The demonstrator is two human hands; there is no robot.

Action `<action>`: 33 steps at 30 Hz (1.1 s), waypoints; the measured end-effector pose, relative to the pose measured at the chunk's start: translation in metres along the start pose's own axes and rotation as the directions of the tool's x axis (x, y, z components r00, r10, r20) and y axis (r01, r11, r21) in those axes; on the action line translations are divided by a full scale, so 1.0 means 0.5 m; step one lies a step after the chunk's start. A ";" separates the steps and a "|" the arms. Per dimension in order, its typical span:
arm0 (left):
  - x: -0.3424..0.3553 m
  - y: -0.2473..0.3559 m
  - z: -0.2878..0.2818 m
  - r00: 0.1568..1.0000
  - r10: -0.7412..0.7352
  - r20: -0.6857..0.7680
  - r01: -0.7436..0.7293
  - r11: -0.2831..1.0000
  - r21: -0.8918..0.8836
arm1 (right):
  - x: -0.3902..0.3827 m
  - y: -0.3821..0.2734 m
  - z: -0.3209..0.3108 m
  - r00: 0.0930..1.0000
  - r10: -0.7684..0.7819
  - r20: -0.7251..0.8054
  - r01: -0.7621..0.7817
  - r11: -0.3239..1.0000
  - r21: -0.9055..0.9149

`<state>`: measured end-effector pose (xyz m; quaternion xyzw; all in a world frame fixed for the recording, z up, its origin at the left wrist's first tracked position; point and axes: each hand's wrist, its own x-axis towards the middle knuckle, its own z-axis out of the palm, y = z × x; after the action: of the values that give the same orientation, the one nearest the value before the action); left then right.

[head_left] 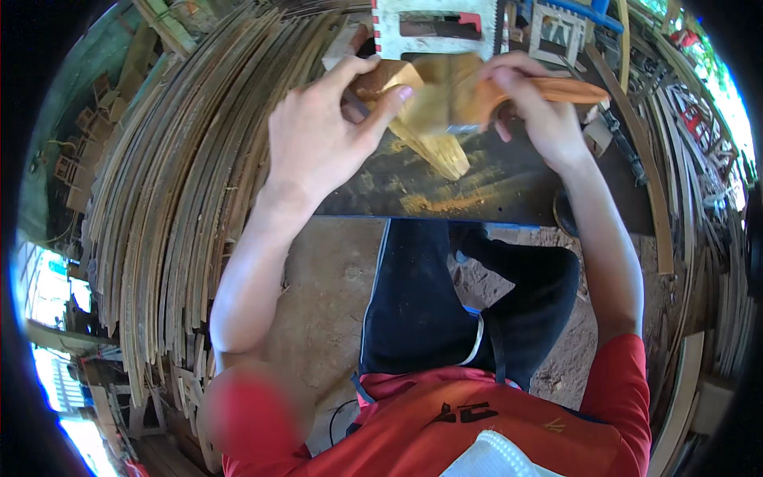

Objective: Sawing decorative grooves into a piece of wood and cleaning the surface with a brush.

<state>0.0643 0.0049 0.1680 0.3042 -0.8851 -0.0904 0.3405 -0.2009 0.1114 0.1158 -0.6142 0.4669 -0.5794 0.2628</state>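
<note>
A: ok, what's the biggest stuff in this workshop shot?

B: Easily the huge pile of wooden strips (179,183), all down the left side of the frame. Next is the dark desk (509,179), upper middle, then a long narrow board (648,159) along its right end.

A: And that white thing up top?

B: White panel (437,8) with slots cut through it, top center, red marks on its left edge. There's a smaller whitish frame (540,40) just right of it.

A: What are the hands doing?

B: Right grip (548,119), upper right of center, is curled around an orange handle (572,89) whose tip pokes out to the right. Left of that handle there's a yellowish-brown part (449,91), too smeared to tell what it is, sorry. Left grip (322,127), upper center-left, is pinching a wooden block (401,73), thumb on the near side, fingers behind the top.

A: Anything under the block?

B: Yeah, a tapering pale wood piece (447,155) angling down to the right. Can't tell if it's joined to the block. Tiniest of all: sawdust (453,203) scattered near the desk's front edge.
</note>
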 end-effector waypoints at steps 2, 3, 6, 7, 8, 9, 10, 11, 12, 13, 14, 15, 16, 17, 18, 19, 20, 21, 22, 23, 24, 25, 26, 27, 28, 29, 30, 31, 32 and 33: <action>-0.005 -0.003 -0.002 0.997 0.074 -0.039 -0.069 0.990 0.123 | -0.012 0.013 0.000 0.991 0.135 0.018 -0.128 0.970 -0.205; -0.003 0.002 -0.011 0.999 -0.038 0.040 0.034 0.996 0.087 | -0.007 0.018 -0.008 0.969 0.233 0.086 -0.182 0.900 -0.397; -0.014 -0.033 0.001 0.996 0.067 -0.059 -0.067 0.998 0.011 | -0.019 -0.013 0.009 0.976 0.194 0.100 -0.150 0.930 -0.336; -0.010 -0.043 0.004 0.996 0.069 -0.057 -0.069 0.998 0.006 | -0.023 -0.030 0.021 0.998 0.049 0.028 -0.047 0.996 -0.076; -0.009 -0.048 0.010 0.993 0.082 -0.084 -0.086 0.995 -0.044 | -0.027 -0.040 0.030 0.999 -0.052 -0.009 0.052 0.995 0.080; -0.008 -0.047 0.011 0.989 0.093 -0.111 -0.103 0.990 -0.093 | -0.026 -0.032 0.032 0.999 0.006 0.035 -0.003 0.998 -0.068; -0.013 -0.046 -0.003 0.999 0.018 -0.051 -0.018 1.000 0.003 | -0.025 -0.015 0.027 0.995 0.070 0.072 -0.053 0.975 -0.215; -0.015 -0.039 -0.014 0.998 -0.056 0.010 0.056 0.998 -0.011 | -0.025 0.000 0.028 0.977 0.201 0.069 -0.168 0.930 -0.327; -0.016 -0.037 -0.019 0.989 -0.128 0.073 0.129 0.991 -0.018 | -0.032 0.005 0.018 0.977 0.207 0.051 -0.180 0.928 -0.328; -0.015 -0.049 -0.015 0.990 -0.115 0.087 0.117 0.993 -0.023 | -0.038 0.007 0.005 0.981 0.189 0.047 -0.166 0.937 -0.307; -0.022 -0.066 -0.016 0.991 -0.120 0.064 0.124 0.991 -0.052 | -0.037 -0.002 0.005 0.984 0.170 0.059 -0.147 0.949 -0.280; -0.027 -0.076 -0.016 0.991 -0.126 0.041 0.129 0.988 -0.081 | -0.038 -0.011 0.010 0.996 0.083 0.040 -0.080 0.994 -0.071; -0.029 -0.082 -0.015 0.990 -0.131 0.048 0.134 0.988 -0.078 | -0.034 -0.017 0.026 1.000 0.014 -0.003 -0.014 0.998 0.066; -0.025 -0.083 -0.015 0.987 -0.159 0.032 0.161 0.983 -0.083 | -0.030 -0.009 0.032 1.000 0.015 0.014 -0.014 0.999 -0.050; -0.022 -0.085 -0.013 0.982 -0.188 0.016 0.188 0.978 -0.089 | -0.027 0.002 0.033 0.999 0.019 0.032 -0.014 0.986 -0.164; -0.021 -0.089 -0.010 0.983 -0.183 0.018 0.184 0.978 -0.102 | -0.023 0.012 0.025 0.999 0.025 0.024 -0.021 0.986 -0.165; -0.021 -0.088 -0.008 0.983 -0.184 0.023 0.186 0.977 -0.105 | -0.014 0.016 0.018 0.990 0.137 0.013 -0.131 0.965 -0.228; -0.023 -0.084 -0.008 0.979 -0.198 0.047 0.202 0.974 -0.105 | -0.010 0.020 0.013 0.969 0.247 -0.005 -0.238 0.927 -0.289; -0.023 -0.082 -0.005 0.975 -0.212 0.071 0.219 0.970 -0.105 | -0.016 0.023 0.013 0.968 0.253 -0.007 -0.244 0.925 -0.290; -0.028 -0.082 -0.008 0.973 -0.219 0.068 0.225 0.969 -0.098 | -0.020 0.002 0.032 0.995 0.096 -0.041 -0.100 0.990 -0.098; -0.034 -0.081 -0.010 0.989 -0.137 0.048 0.143 0.973 -0.182 | -0.020 -0.009 0.048 0.993 -0.051 -0.105 0.061 0.994 0.092; -0.039 -0.082 -0.013 0.998 -0.054 0.020 0.057 0.963 -0.263 | -0.015 -0.004 0.063 0.989 -0.103 -0.105 0.113 0.989 0.091; -0.036 -0.089 -0.016 0.998 -0.055 0.017 0.057 0.965 -0.257 | -0.013 0.005 0.067 0.989 -0.107 -0.104 0.117 0.988 0.096; -0.030 -0.097 -0.019 0.999 0.041 0.023 -0.037 0.984 -0.176 | -0.013 0.017 0.066 0.998 0.020 -0.055 -0.018 0.999 0.035; -0.027 -0.104 -0.023 0.990 0.136 0.037 -0.132 0.987 -0.093 | -0.014 0.027 0.062 0.989 0.148 -0.014 -0.149 0.988 -0.032; -0.025 -0.109 -0.024 0.991 0.087 0.104 -0.072 0.988 -0.137 | -0.009 0.023 0.058 0.981 0.183 -0.060 -0.187 0.979 -0.080; -0.026 -0.107 -0.019 0.991 0.072 0.113 -0.051 0.984 -0.172 | -0.013 0.017 0.057 0.979 0.158 -0.126 -0.174 0.976 -0.132; -0.024 -0.115 -0.013 0.990 0.108 0.093 -0.089 0.978 -0.188 | -0.006 0.012 0.055 0.987 0.102 -0.122 -0.102 0.995 0.009; -0.026 -0.114 -0.007 0.986 0.143 0.081 -0.123 0.970 -0.211 | -0.008 0.001 0.055 0.990 0.057 -0.128 -0.038 0.988 0.149; -0.030 -0.107 -0.002 0.987 0.141 0.082 -0.122 0.971 -0.206 | 0.001 -0.010 0.077 0.977 -0.012 -0.212 0.056 0.977 0.204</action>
<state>0.0992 -0.0285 0.1409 0.2043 -0.9050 -0.1711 0.3315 -0.1627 0.1048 0.1132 -0.5267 0.4179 -0.6910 0.2654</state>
